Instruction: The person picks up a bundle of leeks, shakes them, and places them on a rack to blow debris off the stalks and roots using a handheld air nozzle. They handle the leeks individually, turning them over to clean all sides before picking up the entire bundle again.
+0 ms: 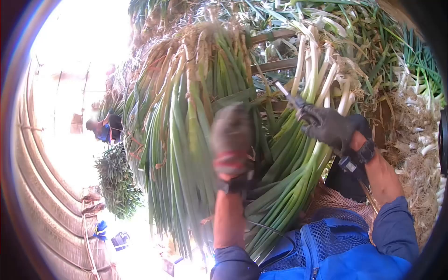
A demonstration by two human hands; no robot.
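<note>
1. A ribbed, arching wall [42, 191] runs down the far left, well apart from the big pile of green onions [182, 107], from which every place here is reckoned
2. That pile hangs thick and long, rooty ends at its top, green leaves trailing down
3. A heap of roots and trimmings [410, 154] spreads on the far right of the pile
4. Another person [112, 128], bent over and dressed in blue and dark, is beyond the pile's left side
5. The wearer's blue vest [345, 247], part of it mesh, is below the pile and to its right
6. A loose bunch of green onions [303, 163] lies just right of the pile, white ends up, leaves sweeping down toward the vest
7. Wooden bars [277, 65] show just right of the pile's top
8. The left hand [231, 133], gloved and blurred, is in front of the pile's right side; whether its fingers are apart or together, I cannot tell
9. The right hand [331, 126], also gloved, is right of the pile, over the loose bunch's stalks, its fingers curled firmly round a slim tool [287, 93]
10. That tool, smallest of all, points its pale tip up toward the pile
</note>
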